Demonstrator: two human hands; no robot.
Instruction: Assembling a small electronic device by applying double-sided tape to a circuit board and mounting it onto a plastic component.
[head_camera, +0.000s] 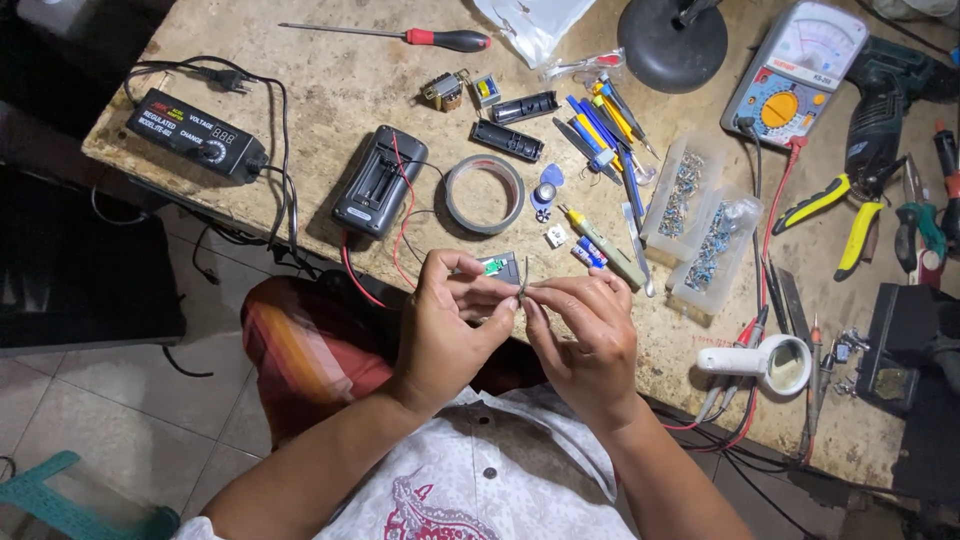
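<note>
My left hand (448, 320) and my right hand (590, 335) meet at the near edge of a worn workbench (330, 90). Together their fingertips pinch thin wire ends (523, 288) between them. Just beyond my fingers sits a small dark module with a green part (497, 266). Red and black leads (400, 215) run from an open black device (378, 182) toward my hands. What exactly the wires join to is hidden by my fingers.
A tape roll (484, 193), screwdriver (420, 38), black power adapter (195, 133), analog multimeter (795, 75), clear trays of small parts (700, 215), yellow-handled pliers (835, 215), white magnifier (760, 362) and blue tools (600, 125) crowd the bench. A drill (885, 100) lies far right.
</note>
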